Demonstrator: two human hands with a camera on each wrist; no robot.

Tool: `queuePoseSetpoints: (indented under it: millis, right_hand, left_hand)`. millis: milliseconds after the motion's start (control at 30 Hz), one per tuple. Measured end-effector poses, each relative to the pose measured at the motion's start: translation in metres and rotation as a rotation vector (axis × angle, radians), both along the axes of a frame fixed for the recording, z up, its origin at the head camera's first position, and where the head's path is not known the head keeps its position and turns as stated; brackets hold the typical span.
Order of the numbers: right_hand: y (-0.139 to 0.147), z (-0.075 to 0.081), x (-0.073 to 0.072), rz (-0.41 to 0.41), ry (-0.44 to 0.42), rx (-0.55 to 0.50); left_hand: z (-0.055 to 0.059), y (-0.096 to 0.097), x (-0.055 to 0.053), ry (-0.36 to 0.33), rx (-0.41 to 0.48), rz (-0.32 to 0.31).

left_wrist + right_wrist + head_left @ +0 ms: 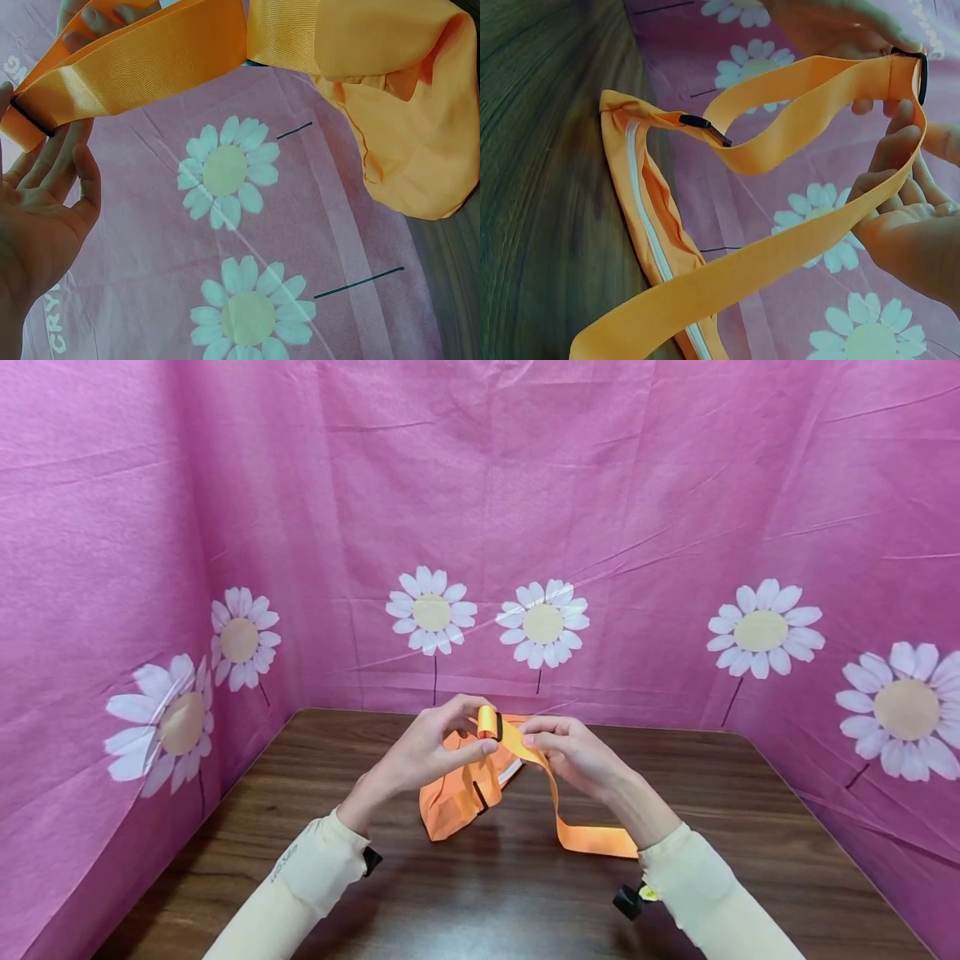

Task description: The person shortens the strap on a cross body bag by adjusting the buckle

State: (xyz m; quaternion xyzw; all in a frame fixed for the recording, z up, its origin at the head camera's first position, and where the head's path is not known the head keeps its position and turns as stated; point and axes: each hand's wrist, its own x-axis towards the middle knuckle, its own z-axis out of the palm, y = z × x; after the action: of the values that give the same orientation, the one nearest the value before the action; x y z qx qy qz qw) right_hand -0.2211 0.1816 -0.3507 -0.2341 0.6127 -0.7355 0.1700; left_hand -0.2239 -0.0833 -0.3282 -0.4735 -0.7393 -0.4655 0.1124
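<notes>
An orange fabric pouch [442, 810] with a white zipper [646, 202] rests on the table, an orange webbing strap [596, 840] joined to it. My left hand [423, 743] holds the strap between thumb and fingers where it folds through a black slide buckle [498, 727], raised above the pouch. Just right of that buckle, my right hand [581, 756] pinches the strap between thumb and fingers. From there the free length drops and lies on the table under the right wrist. Lower on the strap, near the pouch, is a second black buckle [705, 129].
The dark wooden table [712, 827] carries the pouch and strap. Pink cloth [480, 485] printed with white daisies hangs behind it and on both sides. Dark wrist devices show under both cream sleeves [315, 860].
</notes>
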Motion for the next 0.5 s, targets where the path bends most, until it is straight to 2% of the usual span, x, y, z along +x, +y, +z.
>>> queuePoseSetpoints:
  millis: [267, 500]
  right_hand:
    - [-0.0027, 0.0010, 0.0026, 0.014, 0.001, -0.033]
    - [-0.0061, 0.0038, 0.0056, 0.022, 0.024, -0.020]
  left_hand:
    - [-0.0008, 0.0023, 0.0017, 0.002, -0.019, 0.015]
    - [-0.0033, 0.0039, 0.0043, -0.022, -0.053, 0.024]
